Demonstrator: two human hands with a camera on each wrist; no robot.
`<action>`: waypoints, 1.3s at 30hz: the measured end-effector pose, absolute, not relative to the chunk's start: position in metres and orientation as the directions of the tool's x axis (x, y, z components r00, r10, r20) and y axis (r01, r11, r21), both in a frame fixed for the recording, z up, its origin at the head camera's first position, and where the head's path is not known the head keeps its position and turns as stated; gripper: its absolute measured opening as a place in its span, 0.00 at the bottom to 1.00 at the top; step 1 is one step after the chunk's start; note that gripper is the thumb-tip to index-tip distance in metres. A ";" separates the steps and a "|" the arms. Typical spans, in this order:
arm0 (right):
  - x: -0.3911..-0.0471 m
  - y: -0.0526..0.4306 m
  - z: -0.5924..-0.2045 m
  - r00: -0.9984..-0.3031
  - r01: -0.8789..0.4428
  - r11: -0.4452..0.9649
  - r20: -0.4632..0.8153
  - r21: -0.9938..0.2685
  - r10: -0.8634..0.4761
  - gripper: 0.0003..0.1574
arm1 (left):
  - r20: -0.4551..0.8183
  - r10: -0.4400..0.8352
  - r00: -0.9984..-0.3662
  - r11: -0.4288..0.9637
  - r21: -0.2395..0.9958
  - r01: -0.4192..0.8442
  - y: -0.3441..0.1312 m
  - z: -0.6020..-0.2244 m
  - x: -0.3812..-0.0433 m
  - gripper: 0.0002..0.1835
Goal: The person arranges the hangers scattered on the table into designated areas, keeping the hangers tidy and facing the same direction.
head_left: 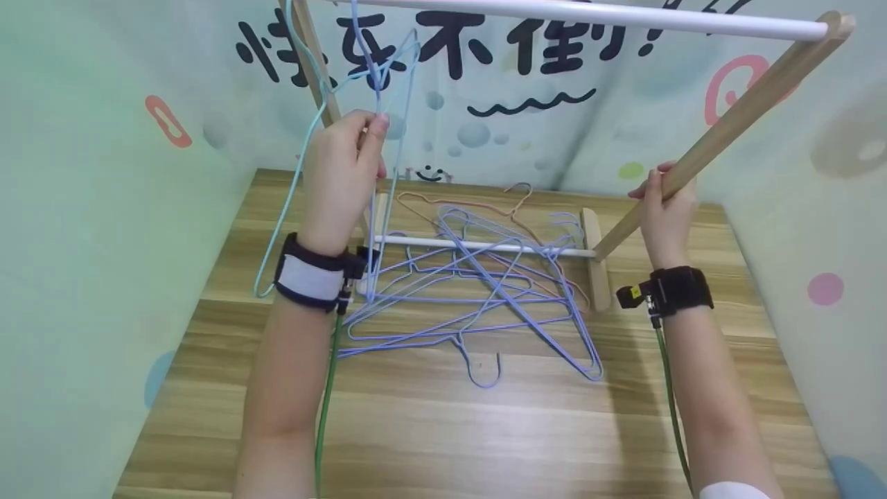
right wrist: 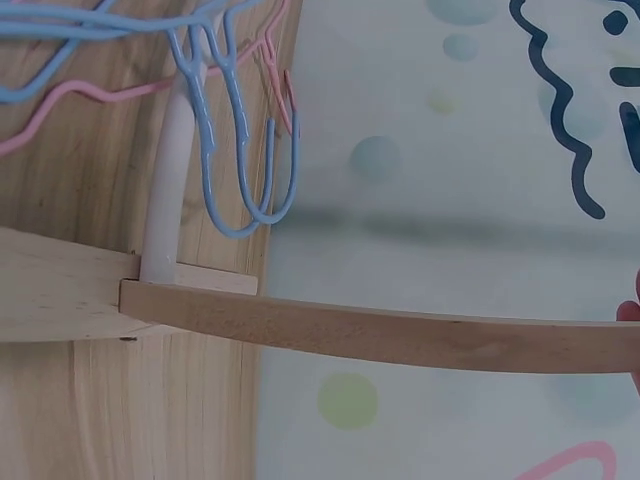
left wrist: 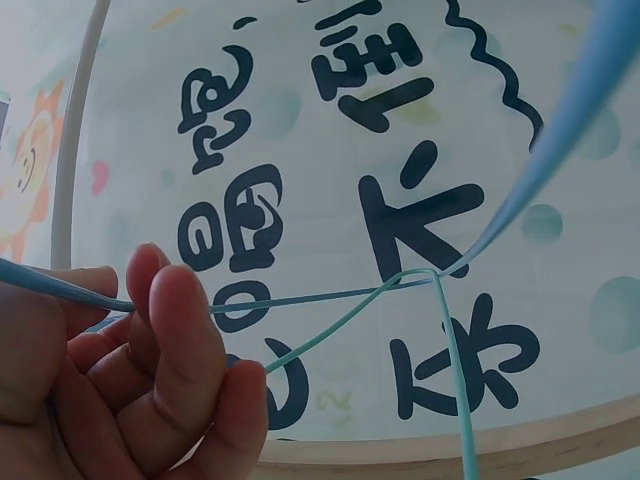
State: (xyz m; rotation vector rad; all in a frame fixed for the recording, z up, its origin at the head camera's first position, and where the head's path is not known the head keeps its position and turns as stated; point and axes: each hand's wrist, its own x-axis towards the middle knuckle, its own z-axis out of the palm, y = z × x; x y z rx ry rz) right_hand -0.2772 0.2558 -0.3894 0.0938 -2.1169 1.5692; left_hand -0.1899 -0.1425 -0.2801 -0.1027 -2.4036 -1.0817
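Observation:
My left hand (head_left: pixel 343 170) pinches the side of a blue hanger (left wrist: pixel 330 298) between thumb and fingers, raised near the rack's left post (head_left: pixel 326 97). Right beside it is a light teal hanger (head_left: pixel 305 145), crossing the blue one at a corner in the left wrist view. My right hand (head_left: pixel 669 215) wraps round the lower part of the rack's right wooden post (head_left: pixel 748 121). Only the fingertips (right wrist: pixel 628 312) of that hand show in the right wrist view. The hook ends of both raised hangers run out of the head view at the top.
Several blue hangers (head_left: pixel 516 294) lie tangled on the wooden surface (head_left: pixel 485 430), over the rack's lower white bar (head_left: pixel 478 244). A pink hanger (head_left: pixel 478 204) lies behind them. The upper white rail (head_left: pixel 624 14) spans the top. Printed cloth walls (head_left: pixel 76 208) stand around.

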 end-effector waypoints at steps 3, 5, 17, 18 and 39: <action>-0.278 0.256 -0.390 -0.865 -0.355 0.346 0.446 -0.868 0.230 0.15 | 0.468 -0.132 -0.874 0.685 0.680 0.260 -0.142 -0.279 -0.189 0.23; -0.278 0.256 -0.390 -0.859 -0.365 0.351 0.458 -0.862 0.231 0.15 | 0.472 -0.132 -0.872 0.690 0.676 0.261 -0.142 -0.279 -0.189 0.23; -0.279 0.256 -0.391 -0.840 -0.384 0.369 0.486 -0.846 0.240 0.14 | 0.469 -0.129 -0.874 0.679 0.684 0.267 -0.141 -0.278 -0.189 0.22; -0.278 0.256 -0.391 -0.840 -0.384 0.370 0.486 -0.846 0.241 0.14 | 0.466 -0.129 -0.875 0.678 0.685 0.265 -0.141 -0.277 -0.189 0.22; -0.276 0.258 -0.392 -0.857 -0.370 0.371 0.467 -0.852 0.219 0.20 | 0.543 -0.158 -0.824 0.543 0.745 0.387 -0.144 -0.303 -0.190 0.21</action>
